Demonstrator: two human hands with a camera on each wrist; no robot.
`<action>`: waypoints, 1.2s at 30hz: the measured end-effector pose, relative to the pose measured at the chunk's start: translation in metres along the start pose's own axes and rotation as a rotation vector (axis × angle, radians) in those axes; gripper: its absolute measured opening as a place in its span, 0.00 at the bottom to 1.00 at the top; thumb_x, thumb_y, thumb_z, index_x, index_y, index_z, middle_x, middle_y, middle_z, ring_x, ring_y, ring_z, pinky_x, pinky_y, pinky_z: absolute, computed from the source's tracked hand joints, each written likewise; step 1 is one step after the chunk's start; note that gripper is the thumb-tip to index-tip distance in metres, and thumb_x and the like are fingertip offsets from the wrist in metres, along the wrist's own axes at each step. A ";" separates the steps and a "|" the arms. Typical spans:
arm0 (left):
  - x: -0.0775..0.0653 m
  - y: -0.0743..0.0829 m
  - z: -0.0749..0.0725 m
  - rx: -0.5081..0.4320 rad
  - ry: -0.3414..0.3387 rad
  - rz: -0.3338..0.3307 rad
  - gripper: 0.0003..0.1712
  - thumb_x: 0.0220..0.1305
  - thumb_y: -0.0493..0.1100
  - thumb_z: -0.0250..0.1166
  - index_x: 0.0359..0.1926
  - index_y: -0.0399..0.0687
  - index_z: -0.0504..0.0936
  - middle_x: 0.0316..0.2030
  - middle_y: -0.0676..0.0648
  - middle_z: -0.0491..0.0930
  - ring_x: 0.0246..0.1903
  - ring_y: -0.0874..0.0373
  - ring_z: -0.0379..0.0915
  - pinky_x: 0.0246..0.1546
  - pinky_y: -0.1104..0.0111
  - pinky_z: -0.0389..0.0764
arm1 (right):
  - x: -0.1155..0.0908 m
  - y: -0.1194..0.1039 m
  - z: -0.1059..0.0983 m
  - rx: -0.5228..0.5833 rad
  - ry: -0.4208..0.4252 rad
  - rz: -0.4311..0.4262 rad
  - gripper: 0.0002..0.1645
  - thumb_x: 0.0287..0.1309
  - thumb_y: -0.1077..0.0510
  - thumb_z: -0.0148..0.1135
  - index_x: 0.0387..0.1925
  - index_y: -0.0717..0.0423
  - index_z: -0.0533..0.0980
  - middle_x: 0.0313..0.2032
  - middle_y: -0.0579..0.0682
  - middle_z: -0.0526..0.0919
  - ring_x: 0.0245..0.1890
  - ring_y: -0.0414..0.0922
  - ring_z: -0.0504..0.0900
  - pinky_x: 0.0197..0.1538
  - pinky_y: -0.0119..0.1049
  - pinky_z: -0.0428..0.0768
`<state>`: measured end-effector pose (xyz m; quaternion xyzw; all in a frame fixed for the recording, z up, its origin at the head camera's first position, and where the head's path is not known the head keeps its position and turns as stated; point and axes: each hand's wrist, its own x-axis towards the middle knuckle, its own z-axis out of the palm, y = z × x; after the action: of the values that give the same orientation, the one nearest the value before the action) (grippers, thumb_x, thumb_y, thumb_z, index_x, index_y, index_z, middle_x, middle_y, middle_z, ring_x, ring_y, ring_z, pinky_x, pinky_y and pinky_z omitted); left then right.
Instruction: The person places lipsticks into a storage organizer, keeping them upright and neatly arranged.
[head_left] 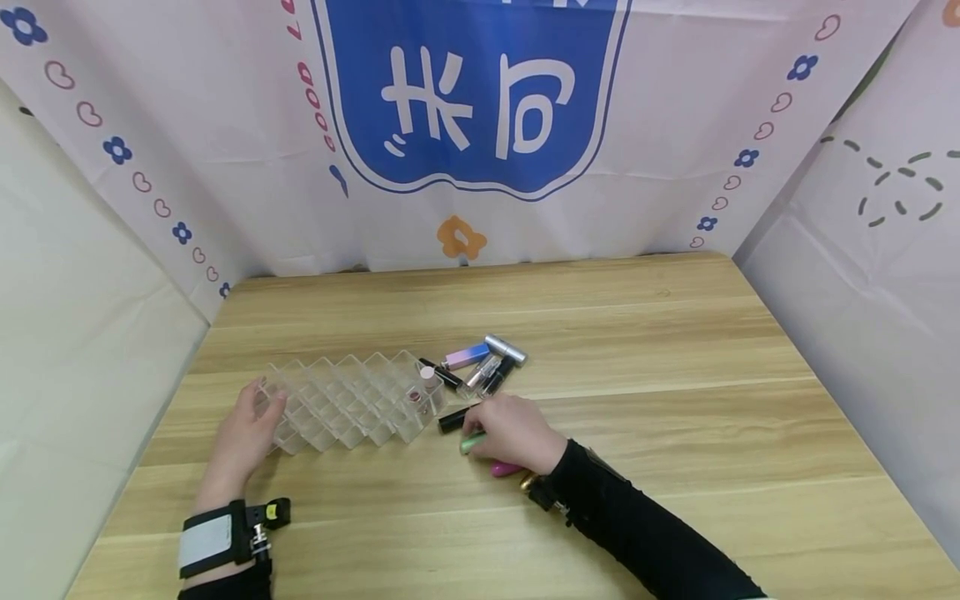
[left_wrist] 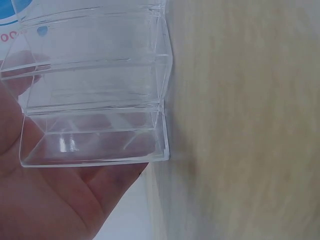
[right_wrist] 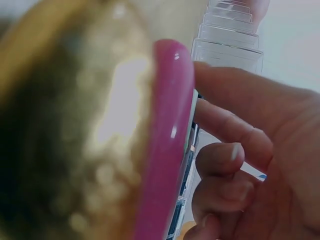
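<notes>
A clear lipstick organizer (head_left: pixel 341 400) with diamond-shaped compartments lies on the table at the left. My left hand (head_left: pixel 249 425) grips its left end, thumb on the near side; the left wrist view shows fingers behind the clear wall (left_wrist: pixel 95 85). At its right end sit a pale-capped tube (head_left: pixel 427 375) and a dark reddish one. My right hand (head_left: pixel 521 435) pinches a light green tube (head_left: pixel 472 442) between thumb and fingers, low over the table. Beneath that hand lies a magenta tube (right_wrist: pixel 167 130), with a shiny gold object (right_wrist: pixel 100 125) large and blurred in front of it.
A black tube (head_left: pixel 453 420) lies just beyond the right fingers. Farther back is a loose cluster: a silver tube (head_left: pixel 506 349), a blue-pink tube (head_left: pixel 467 357), a thin black tube (head_left: pixel 441 373) and clear-and-black ones (head_left: pixel 497 377). Printed cloth (head_left: pixel 240 192) hangs along the table's back edge.
</notes>
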<state>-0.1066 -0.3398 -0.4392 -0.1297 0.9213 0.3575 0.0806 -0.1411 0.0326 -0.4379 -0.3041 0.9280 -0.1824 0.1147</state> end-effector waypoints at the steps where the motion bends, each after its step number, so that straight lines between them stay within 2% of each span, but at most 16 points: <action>1: 0.000 0.000 0.000 -0.002 -0.001 -0.001 0.46 0.76 0.64 0.34 0.76 0.34 0.34 0.71 0.19 0.48 0.69 0.21 0.47 0.65 0.31 0.56 | 0.000 0.000 0.001 0.001 -0.001 0.002 0.07 0.46 0.48 0.76 0.30 0.38 0.85 0.31 0.38 0.86 0.30 0.37 0.78 0.32 0.29 0.74; 7: 0.001 0.000 -0.001 -0.004 -0.013 -0.019 0.46 0.75 0.65 0.34 0.76 0.35 0.33 0.71 0.20 0.46 0.69 0.21 0.46 0.65 0.31 0.56 | 0.001 0.002 0.004 -0.012 0.009 -0.011 0.07 0.44 0.51 0.76 0.27 0.38 0.84 0.27 0.36 0.84 0.28 0.35 0.76 0.28 0.29 0.71; 19: 0.001 0.000 -0.001 -0.009 -0.008 -0.012 0.46 0.75 0.65 0.34 0.77 0.36 0.34 0.71 0.20 0.47 0.69 0.21 0.47 0.65 0.31 0.56 | 0.003 0.001 0.007 -0.033 0.014 -0.004 0.08 0.44 0.54 0.76 0.28 0.37 0.84 0.29 0.36 0.84 0.30 0.37 0.78 0.27 0.29 0.71; 36: 0.000 0.000 0.001 -0.001 0.003 -0.007 0.46 0.76 0.64 0.34 0.76 0.35 0.34 0.71 0.21 0.47 0.69 0.21 0.46 0.65 0.30 0.54 | 0.000 0.001 0.003 -0.008 0.021 -0.016 0.07 0.46 0.55 0.75 0.29 0.39 0.84 0.30 0.38 0.86 0.30 0.37 0.78 0.32 0.30 0.75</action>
<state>-0.1069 -0.3398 -0.4402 -0.1335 0.9208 0.3575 0.0802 -0.1405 0.0323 -0.4412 -0.3098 0.9274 -0.1829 0.1022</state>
